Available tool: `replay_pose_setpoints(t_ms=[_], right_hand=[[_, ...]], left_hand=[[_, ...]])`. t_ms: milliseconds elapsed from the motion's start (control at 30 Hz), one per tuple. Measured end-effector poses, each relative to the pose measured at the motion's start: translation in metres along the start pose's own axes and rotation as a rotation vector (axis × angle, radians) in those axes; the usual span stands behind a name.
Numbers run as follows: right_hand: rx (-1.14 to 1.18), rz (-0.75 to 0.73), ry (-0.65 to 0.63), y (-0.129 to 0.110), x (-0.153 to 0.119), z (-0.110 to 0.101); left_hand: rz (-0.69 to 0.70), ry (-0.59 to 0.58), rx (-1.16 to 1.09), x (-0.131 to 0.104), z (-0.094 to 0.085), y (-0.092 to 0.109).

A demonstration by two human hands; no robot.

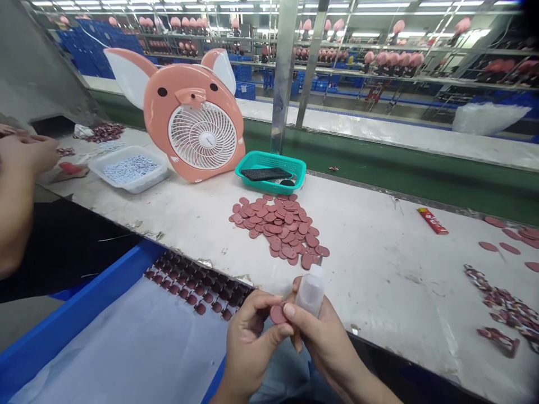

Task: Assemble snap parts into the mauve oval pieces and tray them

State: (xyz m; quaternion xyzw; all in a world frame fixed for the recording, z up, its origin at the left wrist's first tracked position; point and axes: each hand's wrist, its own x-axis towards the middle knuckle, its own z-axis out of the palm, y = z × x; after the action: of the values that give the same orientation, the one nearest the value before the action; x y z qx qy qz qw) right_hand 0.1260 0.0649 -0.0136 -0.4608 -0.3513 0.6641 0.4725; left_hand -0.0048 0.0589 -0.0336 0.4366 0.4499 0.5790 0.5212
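Note:
Low in the middle, my left hand (249, 343) pinches a small reddish-brown oval disc (277, 315) between thumb and fingers. Wrapped around a translucent white squeeze bottle (310, 293) with a thin nozzle, my right hand (326, 339) also rests its thumb at the disc's edge. The nozzle points up and away from me, toward a loose pile of similar oval discs (280, 224) on the white worktable (370, 252). To the left of my hands, rows of small dark-red pieces (193, 283) lie on a pale sheet in a blue crate (113, 280).
A pig-shaped fan (155, 118) stands behind a white tray (145, 182) of small bits. A green basket (295, 182) holds a black phone-like object. At right lie a red packet (433, 221) and patterned pieces (501, 300). Another person's hand (27, 151) is at far left.

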Motion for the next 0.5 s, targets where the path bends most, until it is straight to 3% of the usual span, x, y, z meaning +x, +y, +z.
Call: replay_pose_setpoints(t_ms=[100, 167, 267, 333, 400, 500], right_hand=[[0.007, 0.045, -0.005, -0.006, -0.013, -0.003], [-0.096, 0.04, 0.045, -0.013, -0.023, -0.016], [-0.337, -0.103, 0.22, -0.027, -0.039, -0.042], [-0.366, -0.221, 0.31, -0.034, -0.047, -0.056], [-0.28, -0.301, 0.289, -0.038, -0.052, -0.063], [-0.173, -0.419, 0.142, -0.035, -0.054, -0.059]], left_hand=[[-0.047, 0.095, -0.121, -0.007, 0.005, -0.002], [-0.188, 0.168, -0.251, -0.009, 0.007, 0.005], [-0.382, 0.248, -0.448, -0.01, 0.01, 0.021], [-0.403, 0.246, -0.51, -0.011, 0.013, 0.029], [-0.416, 0.232, -0.543, -0.012, 0.015, 0.033], [-0.457, 0.208, -0.547, -0.016, 0.018, 0.036]])
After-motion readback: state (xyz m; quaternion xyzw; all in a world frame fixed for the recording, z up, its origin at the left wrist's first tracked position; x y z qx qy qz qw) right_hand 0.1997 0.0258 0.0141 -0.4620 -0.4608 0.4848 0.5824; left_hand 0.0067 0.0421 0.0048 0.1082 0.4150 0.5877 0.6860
